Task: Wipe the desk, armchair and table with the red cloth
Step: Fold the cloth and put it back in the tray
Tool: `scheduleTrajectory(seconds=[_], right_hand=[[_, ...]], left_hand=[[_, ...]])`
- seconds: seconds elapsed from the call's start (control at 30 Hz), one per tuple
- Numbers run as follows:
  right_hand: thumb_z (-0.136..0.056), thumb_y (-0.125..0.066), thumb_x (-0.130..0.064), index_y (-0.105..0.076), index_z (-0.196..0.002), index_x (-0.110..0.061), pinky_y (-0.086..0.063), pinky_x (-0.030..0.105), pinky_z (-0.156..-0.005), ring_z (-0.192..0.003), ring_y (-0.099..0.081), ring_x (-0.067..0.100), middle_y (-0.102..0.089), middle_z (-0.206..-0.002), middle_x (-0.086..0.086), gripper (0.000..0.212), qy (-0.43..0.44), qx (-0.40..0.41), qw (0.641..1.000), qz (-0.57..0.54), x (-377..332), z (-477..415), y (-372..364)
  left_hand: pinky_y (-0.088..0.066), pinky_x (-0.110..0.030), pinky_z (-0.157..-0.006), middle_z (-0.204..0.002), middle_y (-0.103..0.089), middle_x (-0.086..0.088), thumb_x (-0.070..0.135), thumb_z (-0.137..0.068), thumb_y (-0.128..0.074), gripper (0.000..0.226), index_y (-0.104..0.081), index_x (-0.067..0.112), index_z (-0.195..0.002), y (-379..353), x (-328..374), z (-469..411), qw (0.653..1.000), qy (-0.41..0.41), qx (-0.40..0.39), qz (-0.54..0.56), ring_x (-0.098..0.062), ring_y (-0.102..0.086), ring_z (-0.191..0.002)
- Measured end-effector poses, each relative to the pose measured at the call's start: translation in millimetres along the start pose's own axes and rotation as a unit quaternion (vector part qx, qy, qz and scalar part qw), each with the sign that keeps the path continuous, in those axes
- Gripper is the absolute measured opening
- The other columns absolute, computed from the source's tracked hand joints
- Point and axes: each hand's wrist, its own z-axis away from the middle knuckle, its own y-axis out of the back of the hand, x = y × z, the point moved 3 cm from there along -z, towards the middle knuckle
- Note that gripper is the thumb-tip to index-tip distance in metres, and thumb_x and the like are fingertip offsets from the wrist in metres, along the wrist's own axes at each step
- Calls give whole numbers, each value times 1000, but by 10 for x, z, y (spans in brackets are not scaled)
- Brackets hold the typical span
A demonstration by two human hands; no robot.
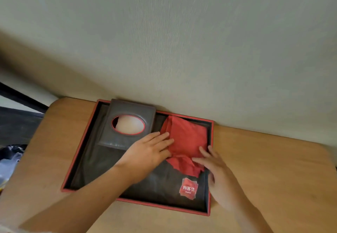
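Observation:
The red cloth [186, 139] lies crumpled in the far right part of a dark tray with a red rim [80, 152]. The tray rests on the wooden desk [273, 169], against the wall. My left hand [149, 152] lies flat with its fingers spread, fingertips on the cloth's left edge. My right hand [217, 174] reaches in from the right, its fingers touching the cloth's near edge. Neither hand has closed around the cloth.
A dark tissue box [127, 123] with an oval opening stands in the tray's far left part. A red logo patch [188, 189] marks the tray's near right corner. The pale wall [164, 41] rises right behind the desk. Dark objects lie past the desk's left edge.

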Motion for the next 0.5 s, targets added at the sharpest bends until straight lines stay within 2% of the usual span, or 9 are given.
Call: scheduleTrajectory(seconds=[0.1, 0.17, 0.2, 0.23, 0.3, 0.37, 0.43, 0.5], right_hand=[[-91, -50, 9, -56, -136, -29, -15, 30, -124, -149, -10, -1, -34, -154, -17, 60, -1, 45, 998, 43, -22, 44, -139], [-97, -49, -3, -43, -146, -30, -6, 24, -122, -149, 0, -3, -22, -159, -17, 56, 11, 59, 996, 72, -100, -30, -205], [-100, -46, -9, -32, -151, -30, 0, 22, -121, -149, 8, -3, -11, -162, -16, 57, 11, 59, 994, 86, -126, -93, -251], [-103, -43, -13, -21, -155, -30, 3, 22, -121, -149, 15, -1, 0, -164, -14, 59, 6, 58, 994, 93, -140, -160, -311], [-105, -38, -21, -1, -157, -27, 3, 29, -123, -148, 23, 10, 18, -164, -9, 64, -16, 52, 993, 107, -153, -286, -442], [-106, -34, -26, 15, -155, -25, 6, 36, -124, -147, 30, 19, 29, -161, -3, 69, -39, 46, 989, 138, -162, -372, -566], [-105, -33, -25, 23, -152, -24, 11, 41, -123, -145, 34, 25, 35, -159, 2, 73, -50, 51, 985, 155, -152, -429, -670], [-105, -33, -25, 26, -151, -24, 16, 42, -120, -143, 37, 27, 39, -157, 2, 75, -55, 67, 985, 149, -136, -481, -712]], left_hand=[[-46, -40, -107, -133, -65, -7, 11, -50, -86, 57, -75, 21, -104, -128, 86, 11, 999, 19, -28, -1, -25, -59, -127], [-40, -40, -112, -141, -58, -11, 14, -63, -81, 59, -70, 16, -121, -168, 187, -51, 998, 39, -32, -23, -27, -52, -134], [-29, -40, -117, -152, -45, -15, 14, -75, -72, 63, -57, 11, -137, -227, 246, -89, 998, 43, -33, -34, -29, -40, -143], [-14, -40, -121, -162, -24, -18, 12, -87, -59, 69, -35, 7, -150, -319, 298, -138, 997, 55, -46, -21, -31, -21, -150], [7, -38, -120, -164, 13, -17, 12, -98, -42, 74, 5, 6, -155, -463, 359, -236, 991, 110, -79, 14, -29, 13, -151], [10, -38, -120, -162, 26, -12, 27, -105, -29, 69, 18, 11, -153, -583, 380, -311, 982, 172, -68, 50, -25, 28, -145], [8, -40, -124, -161, 31, -5, 40, -105, -15, 64, 23, 19, -152, -690, 357, -335, 971, 219, -49, 84, -23, 31, -145], [6, -40, -124, -159, 36, 0, 46, -103, -7, 63, 32, 25, -148, -772, 317, -353, 970, 228, -44, 74, -22, 30, -147]])
